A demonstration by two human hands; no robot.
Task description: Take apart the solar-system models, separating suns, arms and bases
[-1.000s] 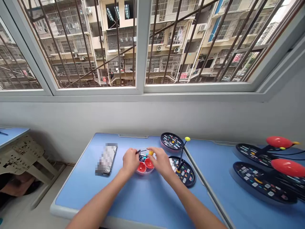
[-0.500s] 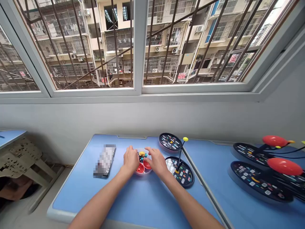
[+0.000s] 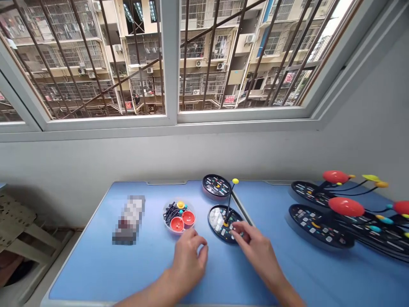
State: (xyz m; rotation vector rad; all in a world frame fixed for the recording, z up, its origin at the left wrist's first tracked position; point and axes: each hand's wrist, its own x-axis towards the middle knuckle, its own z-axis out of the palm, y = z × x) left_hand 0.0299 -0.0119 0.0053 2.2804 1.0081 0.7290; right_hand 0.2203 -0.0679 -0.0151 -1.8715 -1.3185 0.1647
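Right hand is at the right rim of the black printed base, thumb and fingertips close together; can't tell if they pinch anything or even touch. Base sits right of centre on the tabletop, thin black stalk up from it with a yellow tip. Left hand is loosely curled just in front of the clear bowl, nothing visible in it; can't tell whether thumb and finger meet. Doing it well, my read: brace the base rim with the left, work the right low from the near side, keep knuckles off the stalk. It looks slim and easy to knock. Shiny clear-white bits lie on the base's left part, so don't sweep across them. Bowl holds two red cups, black rods, a yellow piece; it sits right beyond the left hand, so lift clear before moving over. Second black disc sits behind the base, crowding the back. Pixelated item at left, out of the way. Red-topped models at far right, well apart.
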